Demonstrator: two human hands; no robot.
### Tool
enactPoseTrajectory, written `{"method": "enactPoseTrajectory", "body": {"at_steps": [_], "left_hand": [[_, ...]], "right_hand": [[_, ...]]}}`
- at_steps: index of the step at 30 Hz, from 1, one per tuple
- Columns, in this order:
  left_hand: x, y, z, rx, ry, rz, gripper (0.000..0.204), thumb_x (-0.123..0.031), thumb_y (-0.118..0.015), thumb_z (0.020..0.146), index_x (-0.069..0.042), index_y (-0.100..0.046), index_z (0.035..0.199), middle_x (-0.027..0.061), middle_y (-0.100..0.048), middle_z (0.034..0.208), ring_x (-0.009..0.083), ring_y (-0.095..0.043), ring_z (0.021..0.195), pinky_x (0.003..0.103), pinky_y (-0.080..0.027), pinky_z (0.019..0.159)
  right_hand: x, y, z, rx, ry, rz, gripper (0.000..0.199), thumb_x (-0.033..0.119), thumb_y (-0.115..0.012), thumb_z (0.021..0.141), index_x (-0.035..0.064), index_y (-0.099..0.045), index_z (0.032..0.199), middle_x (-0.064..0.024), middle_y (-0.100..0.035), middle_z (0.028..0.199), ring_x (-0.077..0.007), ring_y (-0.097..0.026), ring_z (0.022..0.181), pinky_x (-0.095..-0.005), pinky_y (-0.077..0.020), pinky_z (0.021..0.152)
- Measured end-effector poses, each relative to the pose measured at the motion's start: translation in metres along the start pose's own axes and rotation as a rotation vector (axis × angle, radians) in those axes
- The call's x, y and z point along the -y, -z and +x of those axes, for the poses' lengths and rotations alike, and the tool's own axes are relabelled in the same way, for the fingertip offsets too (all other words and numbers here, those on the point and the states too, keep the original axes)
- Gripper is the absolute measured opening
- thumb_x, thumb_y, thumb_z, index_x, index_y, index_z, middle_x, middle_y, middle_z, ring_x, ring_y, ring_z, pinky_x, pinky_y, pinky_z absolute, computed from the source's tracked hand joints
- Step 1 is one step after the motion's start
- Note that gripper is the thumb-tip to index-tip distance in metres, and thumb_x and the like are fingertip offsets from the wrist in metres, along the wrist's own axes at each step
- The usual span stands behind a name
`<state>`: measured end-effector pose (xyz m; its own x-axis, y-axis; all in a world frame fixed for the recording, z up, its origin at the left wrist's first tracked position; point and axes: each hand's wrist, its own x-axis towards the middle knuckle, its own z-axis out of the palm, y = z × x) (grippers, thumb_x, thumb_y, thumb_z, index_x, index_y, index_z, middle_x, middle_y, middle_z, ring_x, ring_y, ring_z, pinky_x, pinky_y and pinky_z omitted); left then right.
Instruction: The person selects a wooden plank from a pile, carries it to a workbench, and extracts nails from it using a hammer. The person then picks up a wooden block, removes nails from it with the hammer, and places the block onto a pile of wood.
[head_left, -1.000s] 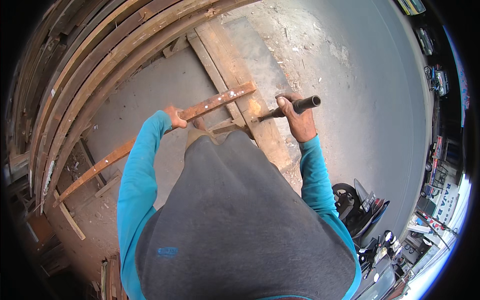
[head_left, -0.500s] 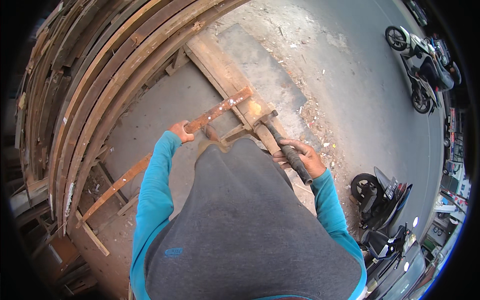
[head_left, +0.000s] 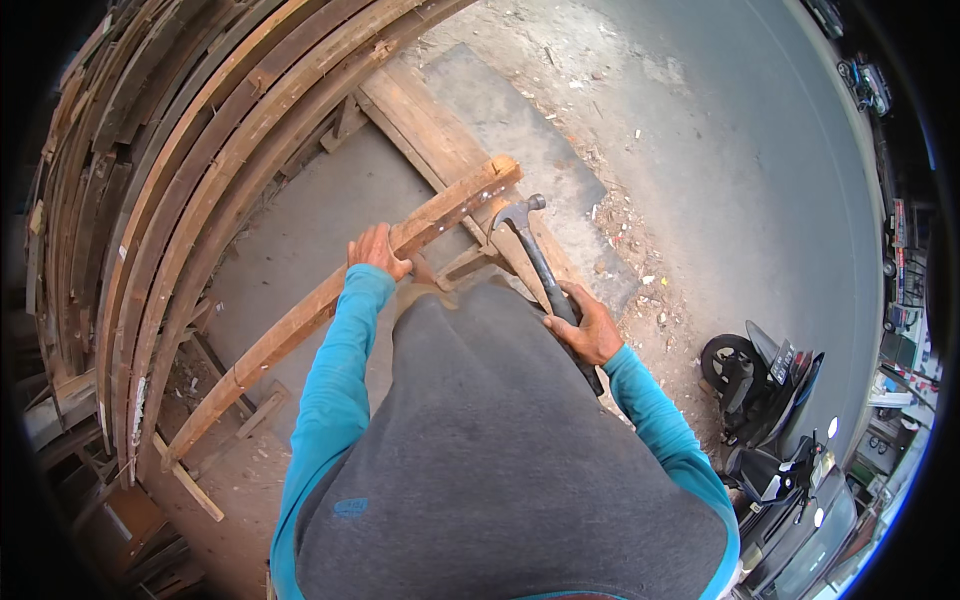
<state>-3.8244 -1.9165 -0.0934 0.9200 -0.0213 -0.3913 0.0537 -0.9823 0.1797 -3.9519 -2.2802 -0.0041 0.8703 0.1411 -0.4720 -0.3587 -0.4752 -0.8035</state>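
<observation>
Since the earlier pictures, the claw hammer (head_left: pixel 535 262) had been brought up and forward, so that its steel head was seen just beside the far end of the long reddish wooden plank (head_left: pixel 330 300), while the view had tilted further down toward the workbench.

The hammer's dark handle was gripped in the right hand (head_left: pixel 585 328), fingers wrapped firmly round it near its lower part, the handle's end showing below the fist. The plank was held by the left hand (head_left: pixel 376 250), fingers closed over its upper edge about midway along; it ran slantwise from the lower left to the upper right, where small nail holes were seen near its end. Whether the hammer head touched the plank could not be told.

Beneath the plank's far end, a broad pale board (head_left: pixel 440 150) was laid across the concrete ground (head_left: pixel 290 230), and short wooden offcuts (head_left: pixel 465 265) were seen between the hands. To the left, a tall stack of long planks (head_left: pixel 150 200) was leaned close by, crowding that side. Wood chips and debris (head_left: pixel 640 250) were scattered to the right of the board. Parked motorbikes (head_left: pixel 770 400) were seen at the lower right, well apart from the hands. Much of the lower view was blocked by the person's grey vest (head_left: pixel 500 460) and blue sleeves (head_left: pixel 335 380).
</observation>
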Motion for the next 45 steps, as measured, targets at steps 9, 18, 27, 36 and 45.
{"method": "enactPoseTrajectory", "body": {"at_steps": [9, 18, 27, 36, 45], "left_hand": [[0.012, -0.02, -0.001, -0.047, -0.02, -0.005, 0.054, -0.027, -0.086, 0.063, -0.009, -0.053, 0.103, 0.0143, -0.066, 0.103, 0.0356, -0.06, 0.104, 0.05, -0.042, 0.089], [0.002, -0.01, -0.006, -0.076, -0.01, 0.009, 0.055, -0.026, -0.087, 0.064, -0.012, -0.052, 0.104, 0.0122, -0.067, 0.1, 0.033, -0.061, 0.105, 0.047, -0.041, 0.09], [-0.004, -0.005, -0.01, -0.087, 0.014, 0.001, 0.052, -0.024, -0.086, 0.064, -0.012, -0.052, 0.103, 0.0129, -0.065, 0.101, 0.0331, -0.06, 0.105, 0.046, -0.042, 0.089], [0.016, -0.019, -0.033, -0.131, -0.031, -0.014, 0.059, -0.023, -0.089, 0.062, -0.011, -0.051, 0.106, 0.0119, -0.063, 0.108, 0.0339, -0.057, 0.11, 0.048, -0.043, 0.092], [0.08, -0.03, -0.056, -0.228, 0.017, 0.038, 0.062, -0.021, -0.092, 0.058, -0.011, -0.052, 0.104, 0.0116, -0.059, 0.107, 0.0328, -0.056, 0.106, 0.046, -0.042, 0.09]], "right_hand": [[0.04, -0.017, 0.051, 0.038, 0.559, -0.45, 0.036, 0.029, -0.065, 0.096, 0.0043, -0.053, 0.119, -0.0201, -0.067, 0.097, -0.0422, -0.066, 0.082, -0.0497, -0.054, 0.07], [0.025, -0.019, 0.076, -0.017, 0.417, -0.562, 0.032, 0.035, -0.061, 0.098, 0.0053, -0.054, 0.108, -0.0201, -0.066, 0.093, -0.0401, -0.067, 0.075, -0.0477, -0.0541, 0.065], [-0.019, 0.003, 0.1, -0.002, 0.209, -0.672, 0.04, 0.044, -0.057, 0.099, 0.005, -0.053, 0.099, -0.0223, -0.067, 0.083, -0.0442, -0.066, 0.075, -0.0521, -0.0519, 0.068], [0.021, -0.022, 0.048, 0.059, 0.298, -0.39, 0.041, 0.044, -0.063, 0.095, 0.0063, -0.058, 0.11, -0.0227, -0.068, 0.08, -0.0429, -0.067, 0.08, -0.0497, -0.0524, 0.071], [0.029, -0.016, 0.049, -0.125, 0.114, -0.106, 0.031, 0.029, -0.074, 0.09, 0.002, -0.063, 0.098, -0.0169, -0.063, 0.07, -0.0274, -0.064, 0.062, -0.0387, -0.0491, 0.061]]}}
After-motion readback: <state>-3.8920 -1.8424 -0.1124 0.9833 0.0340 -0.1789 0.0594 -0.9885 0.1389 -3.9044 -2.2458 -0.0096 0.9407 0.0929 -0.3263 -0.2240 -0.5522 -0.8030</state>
